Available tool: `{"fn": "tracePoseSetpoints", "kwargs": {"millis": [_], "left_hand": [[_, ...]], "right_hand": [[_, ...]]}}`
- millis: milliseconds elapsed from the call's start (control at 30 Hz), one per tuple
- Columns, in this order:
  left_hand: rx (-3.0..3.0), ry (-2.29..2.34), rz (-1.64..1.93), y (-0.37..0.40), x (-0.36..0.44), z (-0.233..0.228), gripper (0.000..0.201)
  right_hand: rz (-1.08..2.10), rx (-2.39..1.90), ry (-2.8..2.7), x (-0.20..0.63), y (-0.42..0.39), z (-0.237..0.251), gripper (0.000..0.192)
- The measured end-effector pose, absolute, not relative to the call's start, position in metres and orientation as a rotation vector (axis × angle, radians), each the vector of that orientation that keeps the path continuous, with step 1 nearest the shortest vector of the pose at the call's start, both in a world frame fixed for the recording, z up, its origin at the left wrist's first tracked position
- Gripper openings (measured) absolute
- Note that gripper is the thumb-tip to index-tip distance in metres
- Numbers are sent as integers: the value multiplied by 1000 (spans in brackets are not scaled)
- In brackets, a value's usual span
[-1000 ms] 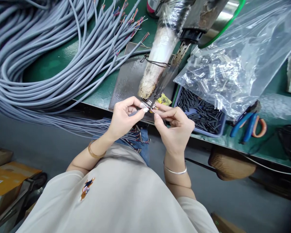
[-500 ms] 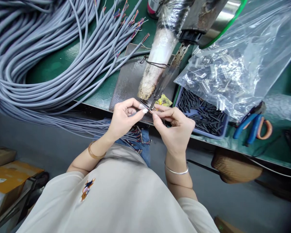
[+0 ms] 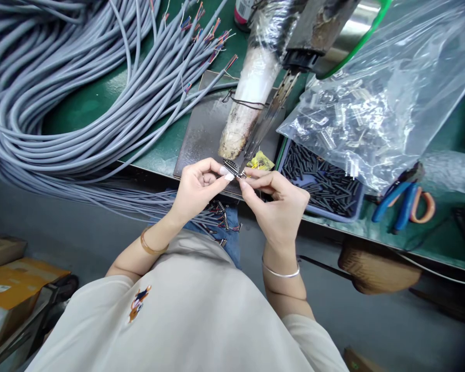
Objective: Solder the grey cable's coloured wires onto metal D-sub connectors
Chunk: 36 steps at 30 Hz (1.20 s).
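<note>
A small multi-pin connector (image 3: 231, 168) is pinched at its left end by my left hand (image 3: 199, 187), thumb and forefinger closed on it. My right hand (image 3: 275, 199) is closed in a pinch at the connector's right end; what lies between its fingertips is too small to make out. Right above the connector comes down the dark metal tip of a soldering machine (image 3: 265, 120), close to the pins. Beside it is a white tube wrapped in clear film (image 3: 250, 88), its lower end stained brown. A yellow scrap (image 3: 260, 161) lies behind my right fingers.
Grey cables (image 3: 101, 129) with stripped ends cover the left of the green bench. At right are a blue tray of black sleeves (image 3: 321, 181), a clear bag of metal connectors (image 3: 352, 113) and blue-handled pliers (image 3: 405, 204). Wired connectors (image 3: 225, 219) hang over my lap.
Both hands and the connector stay almost in place under the metal tip. The view has shifted very slightly, and my right hand sits a touch further left.
</note>
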<state>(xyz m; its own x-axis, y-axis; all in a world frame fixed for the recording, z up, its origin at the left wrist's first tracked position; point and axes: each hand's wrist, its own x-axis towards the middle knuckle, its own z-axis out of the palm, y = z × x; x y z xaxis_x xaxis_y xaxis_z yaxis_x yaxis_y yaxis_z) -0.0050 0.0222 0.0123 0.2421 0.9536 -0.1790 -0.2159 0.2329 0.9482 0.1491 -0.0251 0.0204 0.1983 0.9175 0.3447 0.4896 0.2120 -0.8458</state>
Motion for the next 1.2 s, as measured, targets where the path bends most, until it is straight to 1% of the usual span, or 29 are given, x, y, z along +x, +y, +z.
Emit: {"fn": "tracePoseSetpoints", "kwargs": {"millis": [200, 300, 733, 1067, 1200], "left_hand": [[1098, 986, 1072, 22, -6, 19, 21], [1136, 970, 1073, 23, -7, 18, 17], [1134, 1015, 1016, 19, -8, 11, 15], [1177, 997, 1059, 23, -8, 18, 13], [1151, 985, 1029, 23, -10, 15, 15]], "right_hand": [[443, -1424, -1477, 149, -23, 27, 10], [443, -1431, -1495, 149, -22, 28, 11], [494, -1415, -1489, 151, -24, 22, 12], [410, -1408, -1525, 150, -20, 28, 10], [435, -1421, -1557, 151, -22, 27, 10]]}}
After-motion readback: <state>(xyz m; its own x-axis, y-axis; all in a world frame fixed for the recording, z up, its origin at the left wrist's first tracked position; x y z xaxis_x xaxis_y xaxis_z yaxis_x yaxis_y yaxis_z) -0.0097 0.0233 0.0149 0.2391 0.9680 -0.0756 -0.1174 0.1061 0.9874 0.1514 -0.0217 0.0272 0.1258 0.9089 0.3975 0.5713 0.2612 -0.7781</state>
